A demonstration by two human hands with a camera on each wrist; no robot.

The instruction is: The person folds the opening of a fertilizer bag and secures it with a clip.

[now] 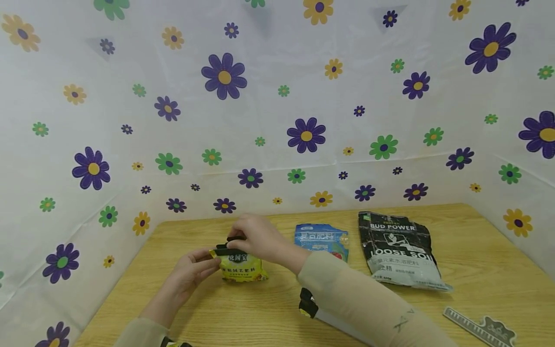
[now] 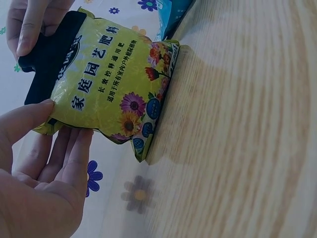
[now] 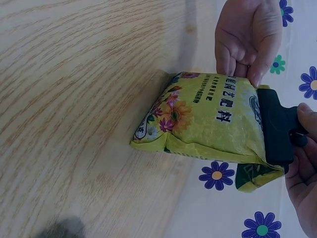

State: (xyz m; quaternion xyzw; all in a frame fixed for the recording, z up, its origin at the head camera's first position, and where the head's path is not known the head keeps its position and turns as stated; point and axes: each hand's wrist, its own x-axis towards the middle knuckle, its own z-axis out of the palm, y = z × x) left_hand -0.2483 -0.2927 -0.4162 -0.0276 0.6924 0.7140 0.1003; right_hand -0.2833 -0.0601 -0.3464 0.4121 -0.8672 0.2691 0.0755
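A small yellow fertilizer bag (image 1: 244,271) with flowers printed along its bottom stands upright on the table. Across its folded top sits a black bag clip (image 3: 275,126), most clearly seen in both wrist views. My right hand (image 1: 262,241) grips the clip's handle from above, thumb and fingers on either side of it. At the bag's left upper edge my left hand (image 1: 191,274) pinches the bag, thumb in front and fingers behind. In the right wrist view, a flap of the bag top sticks out past the clip's end.
Behind my right arm lie a blue fertilizer bag (image 1: 318,236) and a larger black and grey bag (image 1: 399,250). A grey ruler-like strip (image 1: 477,327) lies front right. Flower-printed white sheeting (image 1: 269,111) walls the wooden table (image 1: 260,318) at the back and sides.
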